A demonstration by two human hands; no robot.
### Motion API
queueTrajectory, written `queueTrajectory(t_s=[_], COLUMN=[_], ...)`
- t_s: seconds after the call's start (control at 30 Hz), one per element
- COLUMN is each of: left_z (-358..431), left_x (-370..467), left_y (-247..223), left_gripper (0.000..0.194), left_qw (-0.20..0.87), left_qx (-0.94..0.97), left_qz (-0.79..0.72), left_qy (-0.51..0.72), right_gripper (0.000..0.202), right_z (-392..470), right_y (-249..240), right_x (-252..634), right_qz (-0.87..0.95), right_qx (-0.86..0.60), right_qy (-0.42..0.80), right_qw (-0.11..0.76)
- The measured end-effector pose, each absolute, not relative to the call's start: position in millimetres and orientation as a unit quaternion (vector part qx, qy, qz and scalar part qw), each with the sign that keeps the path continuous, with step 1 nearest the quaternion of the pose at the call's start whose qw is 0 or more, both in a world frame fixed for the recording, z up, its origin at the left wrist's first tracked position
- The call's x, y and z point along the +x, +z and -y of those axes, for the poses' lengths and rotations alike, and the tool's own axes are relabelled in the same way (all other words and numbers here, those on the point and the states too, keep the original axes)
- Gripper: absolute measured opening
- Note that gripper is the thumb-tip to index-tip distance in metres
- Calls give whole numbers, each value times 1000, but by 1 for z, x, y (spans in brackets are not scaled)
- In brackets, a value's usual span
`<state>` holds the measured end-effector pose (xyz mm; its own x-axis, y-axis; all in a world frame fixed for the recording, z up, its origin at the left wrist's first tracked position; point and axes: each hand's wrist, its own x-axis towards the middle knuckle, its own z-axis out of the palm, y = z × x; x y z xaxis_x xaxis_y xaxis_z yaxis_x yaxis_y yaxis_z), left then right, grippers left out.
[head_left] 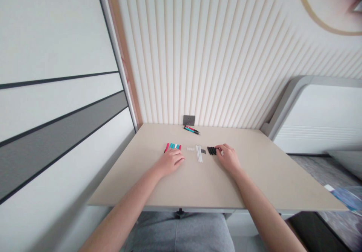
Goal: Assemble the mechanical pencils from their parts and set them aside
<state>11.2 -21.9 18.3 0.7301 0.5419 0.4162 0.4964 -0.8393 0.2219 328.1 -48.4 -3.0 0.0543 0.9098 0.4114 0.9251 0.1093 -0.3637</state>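
Observation:
My left hand (pixel 168 162) lies on the table, fingers stretched out, at the near ends of a row of pink, blue and white pen barrels (pixel 174 146). Part of that row is hidden under it. To the right, my right hand (pixel 228 158) has thumb and forefinger pinched at the end of a row of short black pen parts (pixel 211 150), on the rightmost one. Between the hands are small clear pieces (pixel 190 149), a bundle of thin white refills (pixel 199 154) and a little pile of grey parts (pixel 203 151), probably springs.
Assembled pens (pixel 191 130), red and blue with black ends, lie at the back of the beige table (pixel 254 169). Behind them a dark socket plate (pixel 189 120) sits on the ribbed wall. A white cabinet stands left, and a bed headboard (pixel 319 112) right.

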Motion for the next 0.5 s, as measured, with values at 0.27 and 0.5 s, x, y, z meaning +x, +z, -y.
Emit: queueTrajectory(t_s=[0.27, 0.5], left_z=[22, 23], left_x=[11, 11], left_y=[18, 19], left_gripper=[19, 19], left_qw=[48, 52], left_qx=[928, 928], left_qz=[-282, -285], left_qy=[238, 232], right_gripper=[20, 19], right_z=[48, 39], right_y=[2, 0], right_x=[295, 293], right_qz=[766, 761], right_qx=[-609, -616], right_qy=[-42, -46], right_qw=[201, 198])
